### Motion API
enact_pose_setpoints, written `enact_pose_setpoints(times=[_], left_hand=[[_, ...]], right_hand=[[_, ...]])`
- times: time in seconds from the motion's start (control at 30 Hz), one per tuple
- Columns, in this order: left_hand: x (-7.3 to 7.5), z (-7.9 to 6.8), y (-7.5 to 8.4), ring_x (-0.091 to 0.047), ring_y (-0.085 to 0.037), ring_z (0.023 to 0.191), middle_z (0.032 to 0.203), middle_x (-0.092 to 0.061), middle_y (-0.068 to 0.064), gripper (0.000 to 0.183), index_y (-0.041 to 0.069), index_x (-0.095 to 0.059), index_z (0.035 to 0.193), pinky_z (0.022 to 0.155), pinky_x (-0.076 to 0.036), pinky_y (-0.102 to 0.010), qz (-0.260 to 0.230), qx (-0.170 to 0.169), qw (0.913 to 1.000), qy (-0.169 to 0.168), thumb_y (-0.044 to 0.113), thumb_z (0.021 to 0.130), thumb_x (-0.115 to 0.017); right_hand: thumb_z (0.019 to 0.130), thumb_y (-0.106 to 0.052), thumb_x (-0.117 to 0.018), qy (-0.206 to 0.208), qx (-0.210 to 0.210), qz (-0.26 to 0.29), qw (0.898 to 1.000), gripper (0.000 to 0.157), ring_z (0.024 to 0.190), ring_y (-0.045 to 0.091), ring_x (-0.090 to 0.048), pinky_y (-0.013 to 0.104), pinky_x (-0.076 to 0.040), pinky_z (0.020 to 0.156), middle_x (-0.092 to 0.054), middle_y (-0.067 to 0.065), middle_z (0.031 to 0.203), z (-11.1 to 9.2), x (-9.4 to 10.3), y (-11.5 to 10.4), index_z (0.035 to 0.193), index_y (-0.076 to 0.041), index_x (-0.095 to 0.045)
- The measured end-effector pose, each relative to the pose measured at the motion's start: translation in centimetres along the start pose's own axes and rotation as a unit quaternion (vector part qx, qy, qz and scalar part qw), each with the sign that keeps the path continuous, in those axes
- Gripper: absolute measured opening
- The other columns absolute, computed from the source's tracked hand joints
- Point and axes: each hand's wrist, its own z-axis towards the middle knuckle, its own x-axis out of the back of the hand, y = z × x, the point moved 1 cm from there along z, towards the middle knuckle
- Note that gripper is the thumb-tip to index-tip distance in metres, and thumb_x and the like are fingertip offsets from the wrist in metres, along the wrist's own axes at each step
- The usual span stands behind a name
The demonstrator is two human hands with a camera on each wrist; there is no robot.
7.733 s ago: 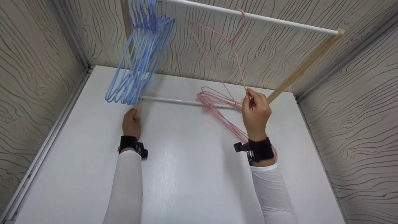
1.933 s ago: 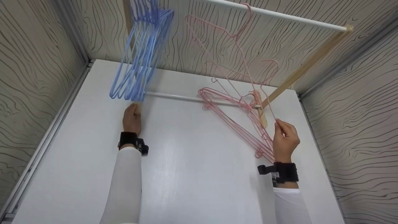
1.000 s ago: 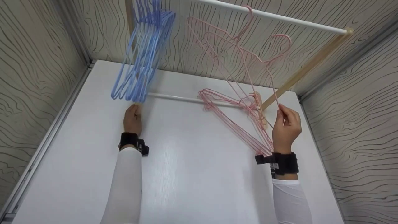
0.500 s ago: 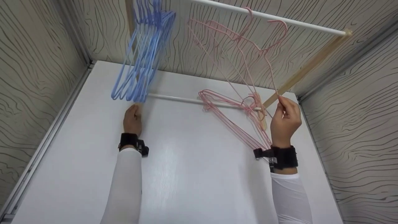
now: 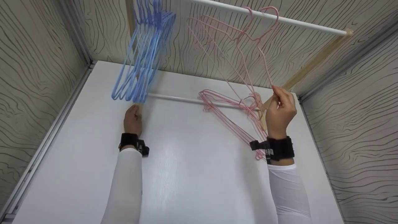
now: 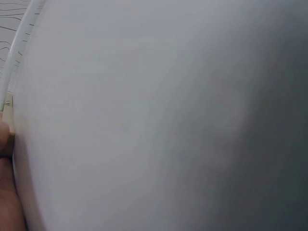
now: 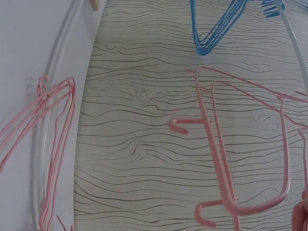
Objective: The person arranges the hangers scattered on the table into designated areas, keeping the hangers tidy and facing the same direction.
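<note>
Pink hanger (image 5: 237, 40) hung, my right hand (image 5: 281, 113) pinches a second hanger (image 5: 264, 57) at the rod (image 5: 306, 23); left hand (image 5: 132, 119) grips wooden foot (image 5: 140, 109); pile (image 5: 249, 109) remains.

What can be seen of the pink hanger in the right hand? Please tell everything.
The pink hanger is slim, apparently plastic, with a curved hook and sloping shoulders. Its hook crosses the white rail; whether it rests there is unclear. The fingers of the right hand pinch one shoulder low down.
</note>
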Motion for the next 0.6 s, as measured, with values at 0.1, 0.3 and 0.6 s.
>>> enact_pose_setpoints(times=[0.1, 0.3, 0.6], left_hand=[[0.0, 0.0, -0.1, -0.032, -0.04, 0.146, 0.153, -0.04, -0.028, 0.044, -0.011, -0.045, 0.145, 0.123, -0.022, -0.043, 0.0, 0.003, 1.0, 0.003, -0.001, 0.103, -0.047], [0.1, -0.1, 0.0, -0.03, -0.04, 0.146, 0.154, -0.038, -0.028, 0.044, -0.011, -0.044, 0.146, 0.123, -0.022, -0.044, -0.004, 0.008, 1.0, -0.003, 0.0, 0.104, -0.046], [0.3, -0.3, 0.6, -0.028, -0.037, 0.149, 0.157, -0.035, -0.025, 0.044, -0.007, -0.042, 0.149, 0.123, -0.021, -0.043, -0.003, 0.027, 0.9995, -0.018, 0.003, 0.106, -0.043]], right_hand=[[0.093, 0.018, -0.056, 0.0, 0.002, 0.0, 1.0, 0.024, 0.096, 0.028, -0.062, 0.011, -0.047, 0.079, -0.068, 0.025, 0.104, 0.1, -0.5, -0.3, 0.106, 0.01, -0.074], [0.093, 0.017, -0.057, -0.012, 0.003, 0.001, 1.0, 0.023, 0.098, 0.032, -0.065, 0.01, -0.048, 0.081, -0.068, 0.025, 0.105, 0.1, -1.3, -0.7, 0.106, 0.01, -0.075], [0.092, 0.016, -0.061, -0.026, 0.008, 0.007, 1.0, 0.023, 0.098, 0.028, -0.066, 0.012, -0.05, 0.082, -0.071, 0.02, 0.102, -0.1, -1.7, -0.6, 0.104, 0.005, -0.077]])
